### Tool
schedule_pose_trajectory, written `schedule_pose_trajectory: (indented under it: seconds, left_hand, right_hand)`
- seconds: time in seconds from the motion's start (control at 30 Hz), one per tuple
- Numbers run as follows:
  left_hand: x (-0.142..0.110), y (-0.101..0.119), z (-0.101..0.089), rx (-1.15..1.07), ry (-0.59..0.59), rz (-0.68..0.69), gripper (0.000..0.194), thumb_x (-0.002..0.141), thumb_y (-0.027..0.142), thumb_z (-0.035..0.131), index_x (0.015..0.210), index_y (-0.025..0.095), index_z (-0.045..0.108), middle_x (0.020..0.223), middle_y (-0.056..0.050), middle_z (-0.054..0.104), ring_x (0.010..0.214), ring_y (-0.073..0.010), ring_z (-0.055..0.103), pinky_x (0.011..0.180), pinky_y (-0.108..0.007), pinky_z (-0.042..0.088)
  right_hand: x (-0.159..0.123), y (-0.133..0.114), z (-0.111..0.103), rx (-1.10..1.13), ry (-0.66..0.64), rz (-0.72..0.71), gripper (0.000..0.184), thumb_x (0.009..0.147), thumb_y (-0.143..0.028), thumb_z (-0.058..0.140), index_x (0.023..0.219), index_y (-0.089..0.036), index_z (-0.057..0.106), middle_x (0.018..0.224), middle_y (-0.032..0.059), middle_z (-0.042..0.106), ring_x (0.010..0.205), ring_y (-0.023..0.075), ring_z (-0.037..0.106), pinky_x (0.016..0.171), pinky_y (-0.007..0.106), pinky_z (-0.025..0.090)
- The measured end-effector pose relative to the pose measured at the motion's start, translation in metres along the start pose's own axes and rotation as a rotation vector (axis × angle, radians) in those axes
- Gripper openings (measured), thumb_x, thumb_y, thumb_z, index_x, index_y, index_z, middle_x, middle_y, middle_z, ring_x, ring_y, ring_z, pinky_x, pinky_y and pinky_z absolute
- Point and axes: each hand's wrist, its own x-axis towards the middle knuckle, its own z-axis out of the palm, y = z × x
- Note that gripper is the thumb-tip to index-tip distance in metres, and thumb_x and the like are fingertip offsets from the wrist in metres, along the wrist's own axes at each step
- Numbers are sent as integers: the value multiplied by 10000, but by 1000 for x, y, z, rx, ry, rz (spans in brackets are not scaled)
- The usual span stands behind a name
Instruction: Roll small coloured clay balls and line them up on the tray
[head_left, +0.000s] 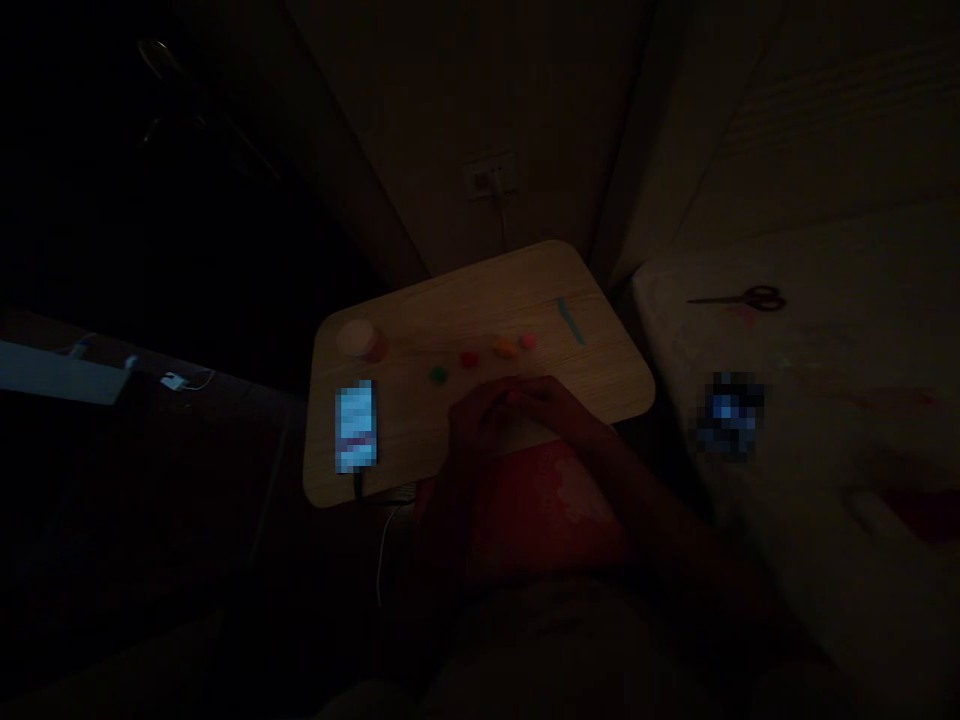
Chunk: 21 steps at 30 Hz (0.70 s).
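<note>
In dim light my left hand (478, 418) and my right hand (546, 398) meet over the front edge of a small wooden table (450, 300). Their fingers are curled in and touch each other; whatever lies between them, if anything, is too dark to make out. Just beyond my fingers small coloured lumps lie in a slanting row: a green lump (438, 375), a red lump (469, 359), an orange lump (505, 347) and a pink lump (528, 341). Farther right is a flat bluish strip (571, 322).
A pale-topped round tub (358, 341) stands at the table's left, behind a lit phone (355, 428) with a cable. Scissors (750, 298) and a blurred-out device (727, 415) lie on a pale surface at right. A wall socket (491, 178) with a plug is behind the table.
</note>
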Motion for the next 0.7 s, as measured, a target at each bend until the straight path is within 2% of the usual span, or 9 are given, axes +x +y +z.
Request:
schedule_pose_trajectory:
  seconds: [0.17, 0.33, 0.47, 0.57, 0.7]
  left_hand:
    - [-3, -3, 0, 61, 16, 18, 298, 1033, 373, 561, 1223, 253, 757, 1251, -73, 778, 1149, -242, 734, 1044, -439, 576]
    - [3, 1, 2, 6, -22, 62, 296, 1043, 360, 538, 1186, 224, 759, 1274, -99, 765, 1179, -243, 722, 1068, -447, 566]
    - [5, 6, 5, -70, -48, 73, 327, 1043, 343, 541, 1303, 234, 705, 1388, -118, 700, 1298, -253, 656, 1145, -463, 508]
    - [4, 4, 3, -129, -26, 34, 444, 1020, 345, 589, 1452, 246, 597, 1426, -132, 673, 1312, -262, 648, 1148, -463, 501]
    - [4, 1, -2, -168, -48, 79, 464, 982, 395, 638, 1416, 232, 636, 1414, -141, 679, 1313, -295, 640, 1140, -484, 501]
  right_hand:
    - [2, 2, 0, 48, -14, 1, 366, 825, -552, 783, 855, -191, 829, 916, 53, 800, 845, 206, 713, 848, 341, 545]
    - [2, 0, 0, 62, 27, 9, 336, 783, -523, 825, 804, -188, 820, 847, 45, 790, 800, 198, 711, 807, 329, 558]
    - [3, -2, -1, 93, 71, -7, 323, 747, -510, 851, 848, -203, 834, 867, 47, 806, 818, 211, 734, 837, 347, 572]
    - [3, -4, -2, 73, 66, -1, 324, 767, -500, 836, 921, -216, 845, 944, 55, 821, 860, 226, 751, 851, 355, 576]
    - [2, -3, -1, 27, 93, -19, 300, 781, -492, 821, 909, -222, 849, 913, 41, 819, 824, 219, 743, 813, 343, 575]
